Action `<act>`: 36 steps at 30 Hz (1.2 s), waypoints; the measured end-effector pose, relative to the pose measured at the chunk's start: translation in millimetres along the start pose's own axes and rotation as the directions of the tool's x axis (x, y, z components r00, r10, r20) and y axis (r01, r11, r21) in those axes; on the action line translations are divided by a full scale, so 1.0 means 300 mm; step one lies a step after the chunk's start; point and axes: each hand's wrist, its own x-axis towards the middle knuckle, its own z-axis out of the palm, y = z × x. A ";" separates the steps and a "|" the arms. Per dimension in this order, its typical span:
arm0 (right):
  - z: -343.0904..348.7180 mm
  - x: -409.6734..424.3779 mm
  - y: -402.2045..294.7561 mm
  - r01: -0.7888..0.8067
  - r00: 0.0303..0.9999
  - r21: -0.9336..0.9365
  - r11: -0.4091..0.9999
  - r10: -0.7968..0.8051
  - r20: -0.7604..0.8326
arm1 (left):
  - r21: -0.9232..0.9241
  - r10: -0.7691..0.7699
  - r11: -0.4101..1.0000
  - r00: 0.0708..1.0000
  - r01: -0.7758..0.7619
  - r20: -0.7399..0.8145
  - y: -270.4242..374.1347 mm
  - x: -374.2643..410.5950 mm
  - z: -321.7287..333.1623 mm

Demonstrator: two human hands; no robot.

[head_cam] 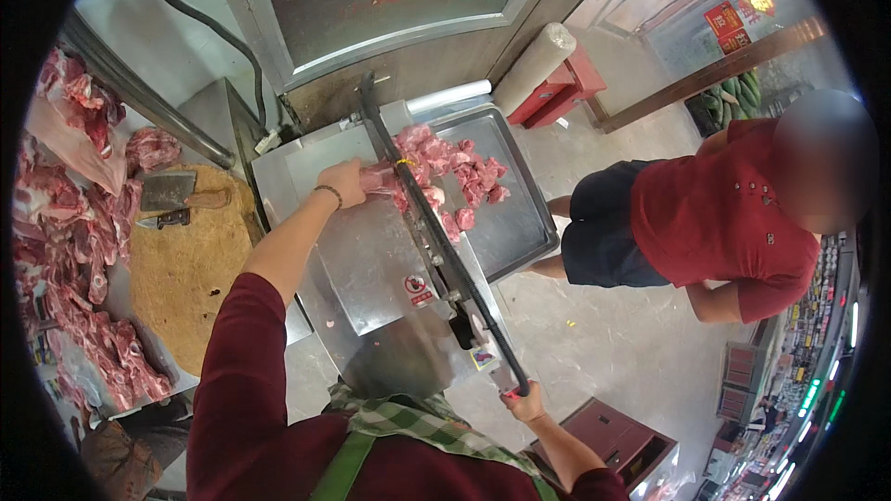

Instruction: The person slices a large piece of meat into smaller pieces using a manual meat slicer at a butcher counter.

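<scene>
My left hand [346, 182] grips a piece of raw meat [378, 181] on the steel bed [362, 250] of a guillotine-style bone cutter. The far end of the piece lies against the long dark cutting lever [452, 240], close to my fingers. My right hand [527, 403] is closed around the lever's handle, at the end nearest my body. Beyond the lever, several chunks of cut meat [477, 174] lie heaped at the edge of the bed and in a shallow steel tray [501, 243]. The blade's edge is hidden under the lever.
On the left, a round wooden chopping block [188, 278] holds a cleaver [167, 191] and a small knife [163, 220], beside large raw cuts [97, 320]. A person in a red shirt [717, 216] stands past the tray. A red cabinet [612, 438] stands at lower right.
</scene>
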 end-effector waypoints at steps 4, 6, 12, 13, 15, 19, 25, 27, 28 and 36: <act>0.101 0.098 0.176 0.148 0.988 0.000 0.989 -0.148 -0.052 | 0.051 -0.048 0.997 0.997 0.051 -0.063 0.009 -0.007 0.091; 0.125 0.125 0.219 0.169 0.985 -0.057 0.984 -0.171 -0.032 | 0.047 -0.103 0.993 0.992 0.107 -0.077 0.008 -0.014 0.118; 0.161 0.172 0.242 0.212 0.977 -0.053 0.976 -0.212 0.004 | -0.223 -0.364 0.908 0.931 0.356 0.005 0.070 -0.171 0.238; 0.166 0.178 0.240 0.229 0.973 -0.052 0.972 -0.229 0.002 | -0.290 -0.427 0.864 0.904 0.411 0.009 0.086 -0.215 0.299; 0.180 0.169 0.279 0.151 0.989 -0.062 0.987 -0.150 0.014 | -0.417 -0.514 0.750 0.849 0.513 0.122 0.163 -0.305 0.345; 0.164 0.157 0.263 0.113 0.994 -0.023 0.993 -0.113 -0.002 | -0.535 -0.447 0.715 0.883 0.450 0.146 0.149 -0.496 0.418; 0.126 0.136 0.249 -0.076 0.996 0.051 0.996 0.074 0.045 | -0.651 -0.450 0.622 0.879 0.435 0.157 0.089 -0.457 0.313; 0.100 0.105 0.223 -0.078 0.997 0.052 0.996 0.077 0.004 | -0.645 -0.440 0.667 0.896 0.373 0.063 0.057 -0.388 0.291; 0.088 0.087 0.182 -0.074 0.997 0.052 0.996 0.074 -0.010 | -0.590 -0.457 0.717 0.889 0.370 0.001 0.025 -0.357 0.297; -0.096 -0.098 -0.236 -0.256 0.967 0.088 0.963 0.255 0.014 | -0.625 -0.575 0.668 0.813 0.404 -0.089 -0.023 -0.133 0.313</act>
